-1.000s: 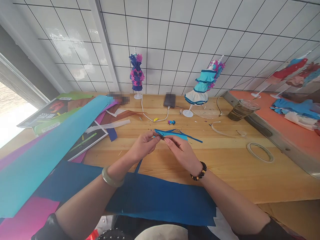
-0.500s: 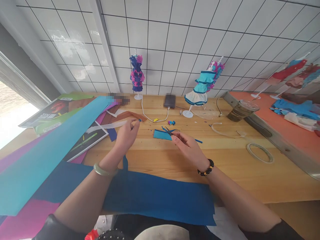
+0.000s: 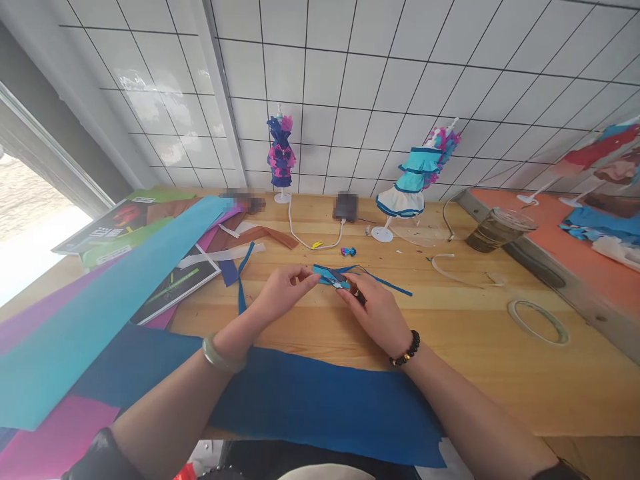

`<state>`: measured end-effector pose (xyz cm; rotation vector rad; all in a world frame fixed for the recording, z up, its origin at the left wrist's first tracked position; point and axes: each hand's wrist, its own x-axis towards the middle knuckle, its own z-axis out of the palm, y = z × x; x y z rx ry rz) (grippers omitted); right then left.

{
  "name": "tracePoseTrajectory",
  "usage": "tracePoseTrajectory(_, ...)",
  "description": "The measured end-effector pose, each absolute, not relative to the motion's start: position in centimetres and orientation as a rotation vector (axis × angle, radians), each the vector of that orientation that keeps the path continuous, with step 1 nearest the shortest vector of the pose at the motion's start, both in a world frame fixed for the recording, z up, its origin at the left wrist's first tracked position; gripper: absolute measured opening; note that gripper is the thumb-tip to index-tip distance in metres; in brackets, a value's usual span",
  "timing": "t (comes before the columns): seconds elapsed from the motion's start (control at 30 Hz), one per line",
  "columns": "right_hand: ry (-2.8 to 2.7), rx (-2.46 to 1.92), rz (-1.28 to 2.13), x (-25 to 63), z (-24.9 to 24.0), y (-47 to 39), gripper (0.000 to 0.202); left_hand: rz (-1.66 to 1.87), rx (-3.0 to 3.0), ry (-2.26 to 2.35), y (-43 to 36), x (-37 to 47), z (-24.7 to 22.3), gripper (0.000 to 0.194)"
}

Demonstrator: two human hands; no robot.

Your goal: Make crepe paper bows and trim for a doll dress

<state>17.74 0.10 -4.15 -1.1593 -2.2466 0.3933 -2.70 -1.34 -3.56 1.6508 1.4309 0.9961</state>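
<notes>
My left hand (image 3: 287, 290) pinches the left end of a small light blue piece (image 3: 324, 272) with a dark blue edge, just above the tabletop. In my right hand (image 3: 377, 310) is a pair of small dark scissors (image 3: 340, 276), their blades lying over the light blue piece. The fingers partly hide the scissors' handles. A narrow dark blue strip (image 3: 387, 283) trails to the right behind my right hand. Left of my left hand, another dark blue strip (image 3: 242, 277) lies on the table. A wide dark blue sheet (image 3: 320, 400) spreads beneath my forearms.
Light blue material (image 3: 110, 293) lies over magazines (image 3: 110, 227) at left. Behind my hands are a small bow (image 3: 349, 251), a white cable (image 3: 300, 237) and two dressed stands, one with a blue tiered dress (image 3: 417, 173). A tape roll (image 3: 537, 323) and cup (image 3: 500, 230) stand right.
My left hand has moved right and down to the light blue piece, leaving a dark blue strip on the table at left. The scissors in my right hand now lie over the piece.
</notes>
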Motion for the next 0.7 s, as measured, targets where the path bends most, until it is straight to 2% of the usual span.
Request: tracePoseTrajectory(0.7, -2.352, -1.168, 0.255, 17.6, -4.61, -0.08, 0.032, 0.95, 1.805, 1.471, -1.53, -2.02, -3.6, 0.021)
